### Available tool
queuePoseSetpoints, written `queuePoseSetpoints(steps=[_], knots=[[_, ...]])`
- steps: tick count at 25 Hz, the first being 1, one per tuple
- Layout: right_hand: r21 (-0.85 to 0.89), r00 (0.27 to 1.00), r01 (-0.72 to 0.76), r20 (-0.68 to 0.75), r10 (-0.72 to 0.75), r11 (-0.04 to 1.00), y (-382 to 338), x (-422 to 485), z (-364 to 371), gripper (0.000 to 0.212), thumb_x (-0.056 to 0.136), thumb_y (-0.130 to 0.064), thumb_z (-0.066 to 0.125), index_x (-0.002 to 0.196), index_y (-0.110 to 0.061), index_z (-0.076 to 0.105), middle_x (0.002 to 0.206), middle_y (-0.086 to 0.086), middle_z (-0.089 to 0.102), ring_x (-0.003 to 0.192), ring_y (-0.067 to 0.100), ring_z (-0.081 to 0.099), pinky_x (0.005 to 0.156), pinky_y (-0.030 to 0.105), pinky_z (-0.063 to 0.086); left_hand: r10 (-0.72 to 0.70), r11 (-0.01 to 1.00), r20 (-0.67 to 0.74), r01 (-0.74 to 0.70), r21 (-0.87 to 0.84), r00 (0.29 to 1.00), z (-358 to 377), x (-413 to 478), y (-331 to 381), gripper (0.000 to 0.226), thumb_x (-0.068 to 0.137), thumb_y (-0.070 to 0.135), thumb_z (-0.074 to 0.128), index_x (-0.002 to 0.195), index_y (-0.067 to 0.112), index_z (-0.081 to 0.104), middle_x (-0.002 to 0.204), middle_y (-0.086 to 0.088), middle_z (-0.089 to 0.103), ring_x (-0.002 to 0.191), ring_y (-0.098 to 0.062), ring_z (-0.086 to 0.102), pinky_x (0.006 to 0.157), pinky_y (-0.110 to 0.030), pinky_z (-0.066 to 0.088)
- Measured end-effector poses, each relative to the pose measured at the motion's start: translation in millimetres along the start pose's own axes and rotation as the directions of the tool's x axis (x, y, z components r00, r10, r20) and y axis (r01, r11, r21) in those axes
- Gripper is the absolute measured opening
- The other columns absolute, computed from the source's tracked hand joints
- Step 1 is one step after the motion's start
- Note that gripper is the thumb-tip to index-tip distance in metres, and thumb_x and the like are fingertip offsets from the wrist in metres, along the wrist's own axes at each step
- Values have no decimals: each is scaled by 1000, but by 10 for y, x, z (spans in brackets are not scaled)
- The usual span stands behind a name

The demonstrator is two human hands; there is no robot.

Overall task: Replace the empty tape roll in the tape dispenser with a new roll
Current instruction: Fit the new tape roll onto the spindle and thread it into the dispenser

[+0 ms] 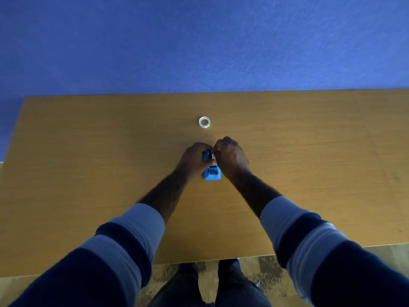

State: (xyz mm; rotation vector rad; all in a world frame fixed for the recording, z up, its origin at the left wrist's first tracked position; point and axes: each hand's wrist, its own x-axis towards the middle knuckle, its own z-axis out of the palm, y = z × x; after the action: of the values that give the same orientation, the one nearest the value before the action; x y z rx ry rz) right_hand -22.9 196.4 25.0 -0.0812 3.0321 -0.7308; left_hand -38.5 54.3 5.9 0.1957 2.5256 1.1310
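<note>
Blue wall (pixel 199 41) fills the upper field; below it a wide wooden table (pixel 88 162) spans the view, with patterned floor (pixel 254 269) visible past its near edge. Both forearms, in sleeves (pixel 132 231) banded light and dark blue, reach forward to the table's centre. Left hand (pixel 191 160) wraps the far left side of the blue tape dispenser (pixel 212 172), fingers curled around its body and thumb lying across the top. Right hand (pixel 230 158) closes over the dispenser's far right side, its fingertips bunched together at the top where a small pale piece shows between the two hands; whether this is tape or a core cannot be told, nor exactly what the fingertips pinch. Dispenser stands on the table with its near end, bearing a dark slot, uncovered. White tape roll (pixel 204 122) lies flat on the table beyond the hands, apart from them.
</note>
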Motion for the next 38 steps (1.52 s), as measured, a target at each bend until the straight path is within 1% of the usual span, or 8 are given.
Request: queuePoseSetpoints(steps=[5, 8, 11, 15, 22, 28, 34, 38], knots=[[28, 998, -55, 35, 54, 998, 8, 77, 28, 11, 95, -11, 61, 92, -3, 68, 93, 11, 63, 79, 21, 61, 64, 33, 55, -2, 1000, -12, 2, 11, 1000, 31, -6, -23, 39, 75, 25, 81, 112, 17, 68, 110, 5, 65, 99, -10, 60, 72, -14, 36], [34, 1000, -25, 12, 24, 999, 45, 7, 31, 12, 96, -11, 60, 93, -2, 68, 93, 11, 63, 80, 21, 59, 62, 31, 49, 13, 1000, -3, -13, -17, 1000, 5, -46, -14, 43, 75, 21, 81, 116, 16, 67, 112, 5, 63, 99, -8, 57, 77, -17, 38], [30, 999, 27, -39, -26, 999, 79, -107, 21, 9, 95, -10, 63, 92, -4, 68, 90, 9, 63, 79, 19, 58, 63, 27, 43, 37, 999, 4, -37, -29, 999, -6, -62, -36, 46, 76, 21, 82, 119, 16, 67, 114, 3, 64, 102, -9, 58, 78, -13, 38], [33, 999, 25, -41, -24, 999, 47, -110, 17, 8, 94, -9, 63, 91, -4, 67, 89, 10, 64, 78, 20, 57, 65, 31, 48, 36, 999, -8, -36, -9, 999, 25, -52, -42, 45, 76, 20, 81, 118, 15, 66, 117, -1, 65, 102, -12, 58, 85, -24, 42], [49, 997, -74, 17, 73, 996, 44, 60, 22, 15, 95, -7, 54, 87, 0, 64, 87, 12, 60, 72, 22, 51, 60, 29, 34, 34, 999, -17, -35, -25, 999, 24, -64, -27, 42, 74, 18, 81, 114, 19, 66, 113, 5, 62, 99, -10, 57, 83, -21, 43], [70, 1000, -21, -15, 22, 997, 95, -27, 61, 16, 97, -11, 58, 85, -3, 64, 84, 10, 60, 73, 22, 56, 57, 31, 42, 49, 999, -6, -49, -11, 999, 11, -69, -19, 43, 75, 16, 82, 113, 20, 63, 111, 6, 62, 99, -10, 59, 83, -23, 45], [66, 998, 9, -65, -5, 998, 55, -133, 43, 12, 96, -10, 59, 91, -3, 66, 88, 10, 63, 77, 20, 58, 61, 30, 47, 52, 999, 15, -52, -6, 999, 3, -49, -29, 46, 79, 17, 81, 122, 14, 64, 117, 3, 61, 102, -6, 54, 81, -16, 37], [-15, 998, -2, -55, 1, 1000, 17, -95, 41, 9, 95, -9, 59, 90, -4, 66, 86, 10, 64, 75, 21, 59, 65, 36, 53, 43, 999, -6, -43, 25, 999, 44, -44, -14, 40, 80, 16, 78, 118, 15, 65, 114, 3, 62, 100, -9, 56, 84, -23, 41]])
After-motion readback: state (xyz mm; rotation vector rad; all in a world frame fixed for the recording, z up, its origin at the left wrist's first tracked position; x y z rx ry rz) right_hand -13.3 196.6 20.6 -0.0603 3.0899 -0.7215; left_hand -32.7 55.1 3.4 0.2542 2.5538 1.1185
